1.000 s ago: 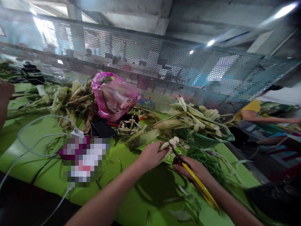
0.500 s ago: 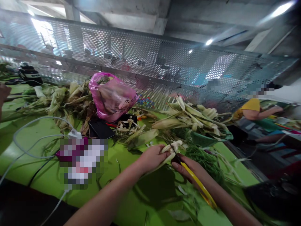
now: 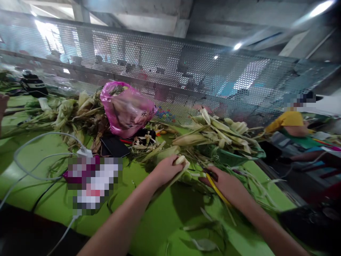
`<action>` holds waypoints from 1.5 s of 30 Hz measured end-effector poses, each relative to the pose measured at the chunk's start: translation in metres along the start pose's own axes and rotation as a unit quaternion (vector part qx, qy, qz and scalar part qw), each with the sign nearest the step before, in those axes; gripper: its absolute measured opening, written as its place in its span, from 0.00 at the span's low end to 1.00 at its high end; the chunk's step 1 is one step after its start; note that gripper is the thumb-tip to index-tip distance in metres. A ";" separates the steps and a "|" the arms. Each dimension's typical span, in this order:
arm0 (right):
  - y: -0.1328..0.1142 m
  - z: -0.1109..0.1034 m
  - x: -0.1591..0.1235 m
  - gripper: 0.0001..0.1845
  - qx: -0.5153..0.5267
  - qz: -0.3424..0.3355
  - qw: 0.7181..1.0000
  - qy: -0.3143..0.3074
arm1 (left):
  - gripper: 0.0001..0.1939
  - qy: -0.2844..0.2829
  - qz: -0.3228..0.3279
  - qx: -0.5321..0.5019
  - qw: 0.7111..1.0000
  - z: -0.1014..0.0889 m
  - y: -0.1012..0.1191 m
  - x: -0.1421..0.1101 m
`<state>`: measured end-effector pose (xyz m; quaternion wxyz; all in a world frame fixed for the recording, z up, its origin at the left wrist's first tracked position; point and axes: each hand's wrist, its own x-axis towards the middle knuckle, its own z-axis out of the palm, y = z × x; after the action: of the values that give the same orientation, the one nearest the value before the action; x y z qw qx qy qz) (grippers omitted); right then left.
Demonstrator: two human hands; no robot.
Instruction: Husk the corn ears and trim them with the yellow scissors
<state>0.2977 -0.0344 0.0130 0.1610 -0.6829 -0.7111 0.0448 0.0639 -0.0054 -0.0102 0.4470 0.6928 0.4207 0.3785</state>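
My left hand [image 3: 167, 170] is closed around a pale corn husk [image 3: 183, 164], whose blunt end sticks out past the fingers while its long leaves trail back under the wrist. To the right, my right hand [image 3: 222, 181] grips yellow-handled scissors [image 3: 216, 190]. Their dark blades point up and left, apart from the husk; how far they are spread is unclear. Pale green scraps lie on the table between both hands. Behind them, a heap of dry corn husks [image 3: 213, 133] fills a green basket [image 3: 234, 156].
On the green table [image 3: 149, 227] stand a pink plastic bag [image 3: 125, 113], a dark phone [image 3: 114, 146], white cables and a power strip [image 3: 82, 169]. More husks [image 3: 66, 113] pile up at left near a black bottle [image 3: 34, 84]. A perforated metal screen runs behind. A person in yellow [image 3: 289, 119] sits at right.
My right hand and the scissors have drawn away to the right from the husk. My left hand has shifted slightly left and up, and the husk's knobby tip no longer shows on its end.
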 end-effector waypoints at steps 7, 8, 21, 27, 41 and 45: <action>0.018 0.000 0.021 0.25 -0.118 -0.035 0.992 -0.020 | 0.12 0.105 -0.024 -0.007 0.994 -0.007 -0.007 0.001; 0.014 -0.001 0.020 0.24 -0.121 -0.053 0.991 -0.012 | 0.11 0.110 -0.025 0.004 0.994 -0.007 -0.006 0.001; -0.064 0.026 0.013 0.21 0.378 -0.032 0.924 -0.044 | 0.09 0.064 -0.002 -0.020 0.998 -0.001 -0.004 -0.003; -0.057 0.024 0.004 0.15 0.276 -0.072 0.958 0.020 | 0.08 0.046 -0.023 -0.004 0.999 0.002 -0.010 0.001; -0.051 0.020 0.001 0.14 0.334 -0.025 0.942 -0.003 | 0.08 0.019 0.044 0.080 0.996 0.004 0.000 -0.004; -0.045 0.014 0.004 0.14 0.475 0.003 0.874 -0.097 | 0.10 -0.024 0.044 0.050 0.997 0.001 0.000 -0.006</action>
<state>0.2501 -0.0307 0.0136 0.3960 -0.5180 -0.6145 0.4441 0.0632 -0.0110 -0.0111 0.4048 0.7412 0.3969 0.3595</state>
